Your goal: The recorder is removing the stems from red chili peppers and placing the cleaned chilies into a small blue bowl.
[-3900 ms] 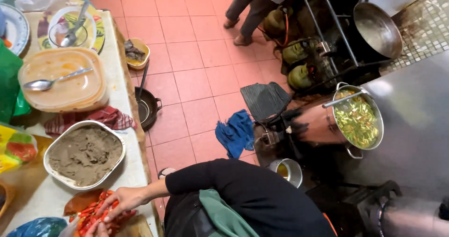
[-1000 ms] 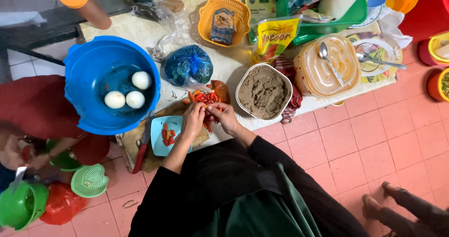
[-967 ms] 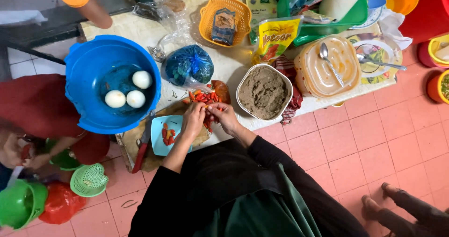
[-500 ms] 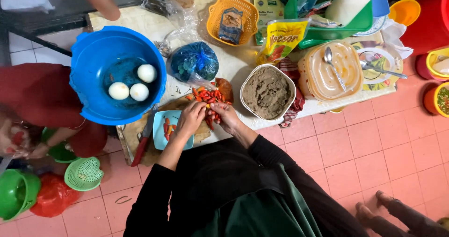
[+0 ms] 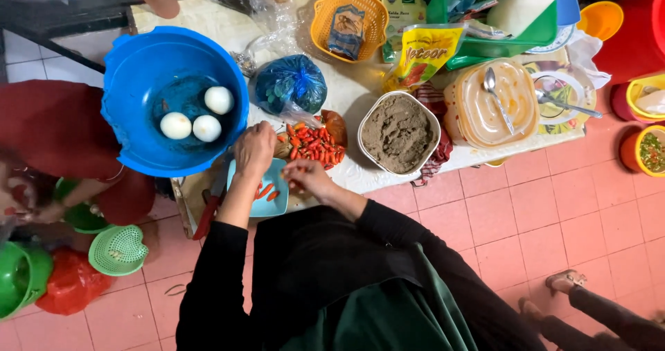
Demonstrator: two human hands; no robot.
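While pile of red chillies [image 5: 313, 145] lies heaped on board beside grey paste tub [image 5: 400, 133], only few pieces in light-blue plate [image 5: 265, 193]. Judged early: most chillies unsorted. Left hand [image 5: 254, 150] curled, fingertips down at pile edge, grip unclear. Right hand [image 5: 308, 178] pinching one chilli over plate. Blue basin [image 5: 138, 67] with three eggs just left.
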